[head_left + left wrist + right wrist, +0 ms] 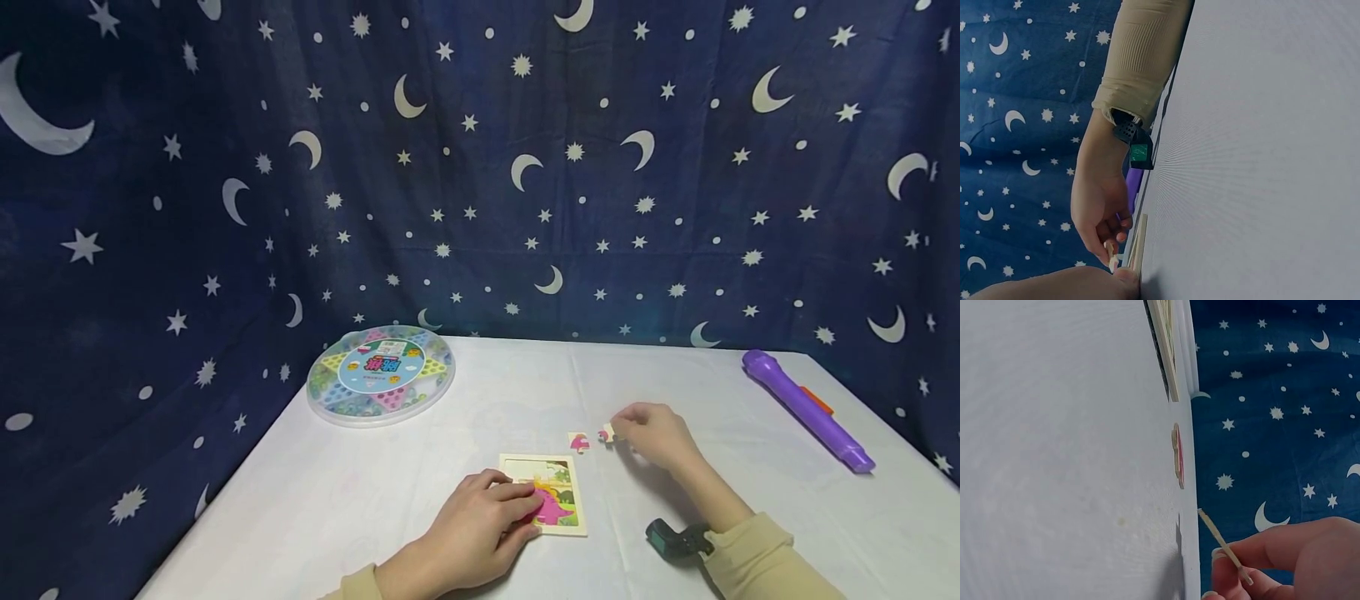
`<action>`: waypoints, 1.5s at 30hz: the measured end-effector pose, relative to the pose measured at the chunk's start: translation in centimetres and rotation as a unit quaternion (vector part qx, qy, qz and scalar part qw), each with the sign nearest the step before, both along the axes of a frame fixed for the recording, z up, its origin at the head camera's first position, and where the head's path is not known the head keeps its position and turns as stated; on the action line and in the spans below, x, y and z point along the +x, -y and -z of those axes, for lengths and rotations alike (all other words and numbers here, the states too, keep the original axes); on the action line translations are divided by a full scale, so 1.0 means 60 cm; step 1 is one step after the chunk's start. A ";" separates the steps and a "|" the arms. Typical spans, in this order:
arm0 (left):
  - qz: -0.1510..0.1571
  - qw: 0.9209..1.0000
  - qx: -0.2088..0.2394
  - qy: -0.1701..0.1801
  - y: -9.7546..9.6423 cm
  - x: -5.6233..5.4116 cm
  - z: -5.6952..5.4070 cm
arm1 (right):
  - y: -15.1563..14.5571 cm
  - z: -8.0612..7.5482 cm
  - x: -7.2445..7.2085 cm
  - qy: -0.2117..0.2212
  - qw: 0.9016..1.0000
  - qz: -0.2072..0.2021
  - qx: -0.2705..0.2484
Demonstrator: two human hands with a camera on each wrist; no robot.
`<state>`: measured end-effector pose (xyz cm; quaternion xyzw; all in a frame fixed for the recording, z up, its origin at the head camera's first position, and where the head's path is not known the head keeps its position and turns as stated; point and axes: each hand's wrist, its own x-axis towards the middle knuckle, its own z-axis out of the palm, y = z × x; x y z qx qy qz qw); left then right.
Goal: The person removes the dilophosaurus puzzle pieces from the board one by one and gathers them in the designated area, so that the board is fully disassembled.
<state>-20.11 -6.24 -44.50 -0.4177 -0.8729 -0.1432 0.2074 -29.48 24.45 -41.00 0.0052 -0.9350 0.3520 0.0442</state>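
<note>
My right hand (658, 435) pinches a small puzzle piece (607, 433) between thumb and fingertips, above the table. In the right wrist view this thin wooden piece (1222, 544) shows edge-on and tilted. To its left a second puzzle piece (578, 442), pink and cream, lies flat on the table. A square wooden puzzle board (564, 498) with a pink dinosaur picture lies nearer to me; a pale gap shows at its upper left. My left hand (480, 525) rests on the left part of this board, its fingers across the picture and its thumb by the lower edge.
A round, clear-lidded Chinese checkers game box (382, 371) sits at the table's back left. A purple microphone-shaped toy (806, 410) with an orange part lies on the right. A dark wrist device (675, 540) is on my right wrist. Star-patterned cloth (480, 167) hangs behind the white table (300, 508).
</note>
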 end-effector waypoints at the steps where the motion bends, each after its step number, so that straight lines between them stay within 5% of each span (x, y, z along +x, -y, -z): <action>1: 0.000 1.000 -0.001 0.001 0.000 0.000 0.000 | -0.001 0.000 0.001 0.001 1.000 -0.003 0.001; 45: 0.002 1.000 0.015 0.022 0.000 0.000 -0.007 | 0.003 0.012 0.000 -0.001 0.998 -0.011 0.057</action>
